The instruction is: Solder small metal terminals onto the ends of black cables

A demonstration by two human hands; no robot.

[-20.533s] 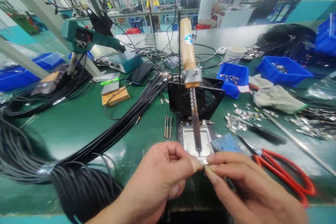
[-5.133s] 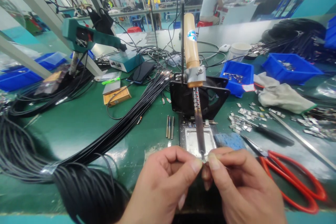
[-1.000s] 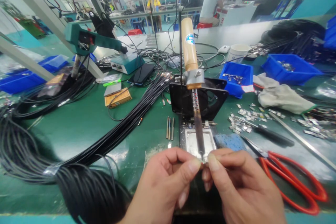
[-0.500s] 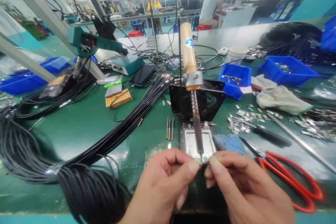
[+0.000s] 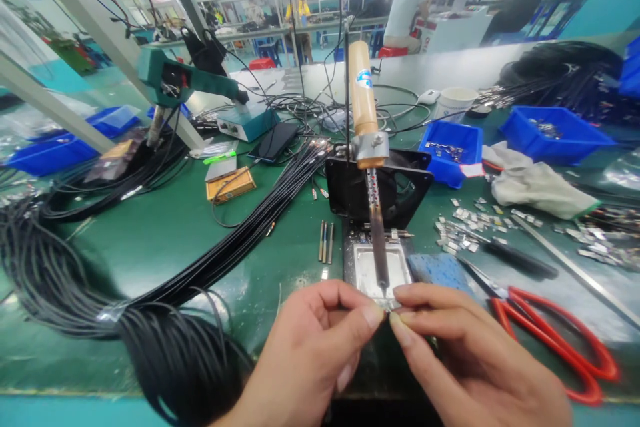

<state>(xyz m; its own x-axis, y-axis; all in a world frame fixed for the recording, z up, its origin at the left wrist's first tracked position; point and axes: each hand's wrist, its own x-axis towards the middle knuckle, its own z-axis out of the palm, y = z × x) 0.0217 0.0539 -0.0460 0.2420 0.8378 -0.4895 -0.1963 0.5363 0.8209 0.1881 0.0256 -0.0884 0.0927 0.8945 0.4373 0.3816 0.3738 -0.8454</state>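
My left hand [image 5: 320, 340] is closed in a pinch, thumb against forefinger, just below the tip of a soldering iron [image 5: 379, 247]. The iron has a wooden handle and hangs tip-down in a metal clamp. My right hand [image 5: 460, 347] pinches from the other side, its fingertips almost meeting the left ones. Whatever small pieces lie between the fingertips are mostly hidden and too small to name. Behind the fingers is a shallow metal tray [image 5: 364, 267] under the iron. A blue sponge [image 5: 440, 273] lies right of the tray.
Red-handled scissors [image 5: 550, 340] lie beside my right hand. A thick bundle of black cables [image 5: 185, 280] covers the left. A black fan frame [image 5: 345, 193] stands behind the iron. Blue bins [image 5: 453, 173], scattered metal connectors [image 5: 457, 230] and a glove [image 5: 543, 190] are at right.
My right thumb has dropped lower and the right forefinger reaches farther over toward the left fingertips. The left hand keeps its pinch. The whole view has shifted slightly.
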